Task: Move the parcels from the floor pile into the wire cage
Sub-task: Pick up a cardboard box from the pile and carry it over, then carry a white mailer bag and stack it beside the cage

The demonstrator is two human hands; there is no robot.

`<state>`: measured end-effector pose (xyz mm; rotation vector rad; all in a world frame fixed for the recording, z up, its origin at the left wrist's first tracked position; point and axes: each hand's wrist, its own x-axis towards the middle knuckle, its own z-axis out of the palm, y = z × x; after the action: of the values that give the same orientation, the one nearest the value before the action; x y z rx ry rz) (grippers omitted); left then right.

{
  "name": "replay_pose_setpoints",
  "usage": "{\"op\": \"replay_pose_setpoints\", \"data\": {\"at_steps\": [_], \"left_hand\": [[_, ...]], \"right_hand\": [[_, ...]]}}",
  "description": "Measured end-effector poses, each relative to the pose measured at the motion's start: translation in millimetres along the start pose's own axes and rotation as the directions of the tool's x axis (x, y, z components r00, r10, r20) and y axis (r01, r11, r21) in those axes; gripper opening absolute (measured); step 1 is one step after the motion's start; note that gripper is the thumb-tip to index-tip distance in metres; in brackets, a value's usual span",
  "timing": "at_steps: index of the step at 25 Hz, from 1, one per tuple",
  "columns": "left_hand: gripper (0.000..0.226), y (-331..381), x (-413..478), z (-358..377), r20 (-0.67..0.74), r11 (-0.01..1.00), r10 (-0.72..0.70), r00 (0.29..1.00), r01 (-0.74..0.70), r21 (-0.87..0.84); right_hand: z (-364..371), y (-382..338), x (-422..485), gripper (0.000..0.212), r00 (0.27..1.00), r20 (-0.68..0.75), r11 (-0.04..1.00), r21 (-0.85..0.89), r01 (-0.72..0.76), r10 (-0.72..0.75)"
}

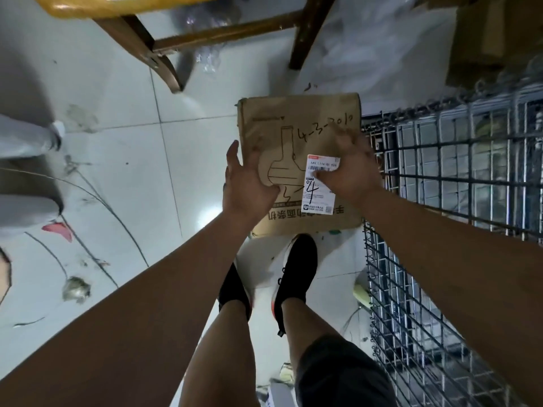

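Note:
A brown cardboard parcel (296, 124) with black marker writing and a white shipping label is held up in front of me, above my feet. My left hand (246, 183) grips its left edge, thumb on the face. My right hand (349, 168) presses on its right side, partly over the label. The wire cage (458, 177) stands directly to the right of the parcel, its top rim level with the parcel's right edge. Pale shapes show through the cage mesh, too blurred to name.
A wooden chair (164, 45) stands ahead on the white tiled floor (123, 177). Grey and white bagged parcels (26, 148) lie at the left edge. A cardboard box (493, 33) sits at the top right behind the cage. Scraps and litter are scattered on the tiles.

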<state>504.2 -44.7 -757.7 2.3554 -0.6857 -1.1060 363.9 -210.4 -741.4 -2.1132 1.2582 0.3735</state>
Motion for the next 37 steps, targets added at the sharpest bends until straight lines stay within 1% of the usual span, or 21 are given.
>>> {"op": "replay_pose_setpoints", "data": {"at_steps": [2, 5, 9, 12, 14, 17, 19, 20, 22, 25, 27, 28, 30, 33, 37], "left_hand": [[0.108, 6.9, -8.0, -17.9, -0.014, 0.996, 0.084, 0.996, -0.085, -0.009], [0.110, 14.8, -27.6, -62.3, -0.018, 0.994, 0.085, 0.996, -0.086, -0.070], [0.111, 25.9, -70.2, -128.9, -0.103, 0.988, 0.097, 0.990, -0.109, -0.113], [0.110, 35.6, -116.6, -182.3, -0.208, 0.985, 0.005, 0.978, -0.040, -0.166], [0.108, 40.5, -159.0, -217.4, -0.297, 0.972, -0.059, 0.953, -0.013, -0.235], [0.105, 48.0, -249.3, -263.4, -0.428, 0.924, -0.215, 0.878, 0.041, -0.381], [0.105, 52.4, -312.3, -278.5, -0.461, 0.892, -0.310, 0.831, 0.087, -0.443], [0.105, 54.1, -351.0, -285.5, -0.480, 0.874, -0.364, 0.798, 0.114, -0.473], [0.105, 53.6, -424.8, -294.0, -0.513, 0.837, -0.449, 0.731, 0.144, -0.528], [0.105, 45.7, -533.1, -293.2, -0.548, 0.753, -0.592, 0.590, 0.164, -0.638], [0.105, 38.0, -588.1, -291.9, -0.564, 0.718, -0.649, 0.511, 0.166, -0.676], [0.105, 31.5, -619.5, -290.2, -0.573, 0.697, -0.682, 0.454, 0.166, -0.698], [0.103, 16.3, -678.5, -284.8, -0.577, 0.647, -0.746, 0.333, 0.157, -0.746], [0.098, -8.4, -763.0, -269.2, -0.552, 0.571, -0.819, 0.153, 0.129, -0.811], [0.088, -32.3, -855.2, -236.0, -0.486, 0.483, -0.874, 0.003, 0.123, -0.867]], "right_hand": [[-4.8, -20.7, -9.0, 0.100, 0.993, 0.038, 0.993, 0.034, 0.113, -0.114], [-19.3, -68.4, -26.8, 0.099, 0.971, 0.098, 0.976, 0.034, 0.213, -0.216], [-54.2, -143.3, -63.5, 0.096, 0.910, 0.182, 0.927, 0.039, 0.373, -0.373], [-80.9, -201.9, -92.5, 0.093, 0.857, 0.234, 0.880, -0.013, 0.476, -0.460], [-98.7, -241.3, -116.3, 0.092, 0.798, 0.283, 0.828, -0.023, 0.561, -0.533], [-124.4, -303.8, -178.5, 0.092, 0.711, 0.385, 0.740, -0.095, 0.665, -0.589], [-133.9, -333.2, -227.6, 0.093, 0.661, 0.443, 0.680, -0.143, 0.719, -0.606], [-138.8, -349.3, -258.9, 0.094, 0.616, 0.481, 0.635, -0.149, 0.758, -0.624], [-146.2, -376.9, -322.1, 0.094, 0.504, 0.559, 0.525, -0.139, 0.840, -0.658], [-144.1, -413.0, -417.3, 0.095, 0.319, 0.666, 0.334, -0.110, 0.936, -0.674], [-133.1, -432.8, -465.3, 0.096, 0.205, 0.715, 0.213, -0.080, 0.974, -0.669], [-122.6, -442.7, -493.3, 0.097, 0.136, 0.736, 0.143, -0.053, 0.988, -0.663], [-99.3, -460.1, -547.7, 0.098, 0.012, 0.776, 0.015, -0.004, 1.000, -0.631], [-65.9, -480.7, -621.3, 0.097, -0.136, 0.813, -0.140, 0.068, 0.988, -0.566], [-29.0, -493.8, -687.3, 0.097, -0.302, 0.849, -0.310, 0.174, 0.935, -0.434]]}}
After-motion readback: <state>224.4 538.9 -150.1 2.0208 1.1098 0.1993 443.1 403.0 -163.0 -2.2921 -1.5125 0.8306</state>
